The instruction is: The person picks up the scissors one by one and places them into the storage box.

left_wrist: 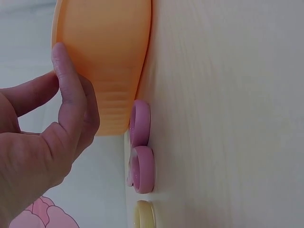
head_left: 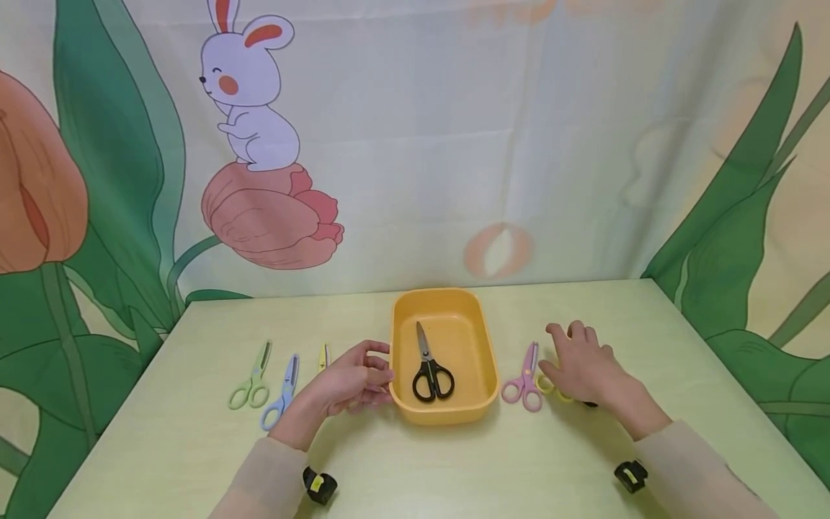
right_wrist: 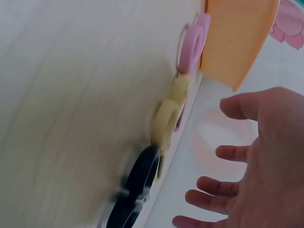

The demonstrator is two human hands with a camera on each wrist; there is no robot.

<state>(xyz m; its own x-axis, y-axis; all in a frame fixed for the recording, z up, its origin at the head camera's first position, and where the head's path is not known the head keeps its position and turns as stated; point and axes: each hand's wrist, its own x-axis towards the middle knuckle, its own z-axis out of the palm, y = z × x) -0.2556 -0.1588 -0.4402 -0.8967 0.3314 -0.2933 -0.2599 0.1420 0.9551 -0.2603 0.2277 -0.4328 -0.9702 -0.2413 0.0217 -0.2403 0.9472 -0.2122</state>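
Note:
A yellow plastic tray (head_left: 476, 346) stands mid-table with black-handled scissors (head_left: 424, 371) lying inside. My left hand (head_left: 355, 378) is at its left side, fingers loosely bent and a fingertip touching the rim in the left wrist view. Beneath that hand are pink scissors handles (left_wrist: 144, 169) and yellow scissors (head_left: 323, 355), partly hidden. My right hand (head_left: 583, 367) hovers, fingers spread and holding nothing, over yellow-handled scissors (head_left: 550, 388) and another black-handled pair (right_wrist: 137, 183), both largely covered in the head view. Pink scissors (head_left: 528, 382) lie between it and the tray.
Green scissors (head_left: 256, 378) and blue scissors (head_left: 283, 396) lie at the left of the pale table (head_left: 447, 476). A printed curtain (head_left: 402, 144) with a rabbit and tulips hangs right behind the table's back edge. Black wrist cameras (head_left: 319, 485) sit below both forearms.

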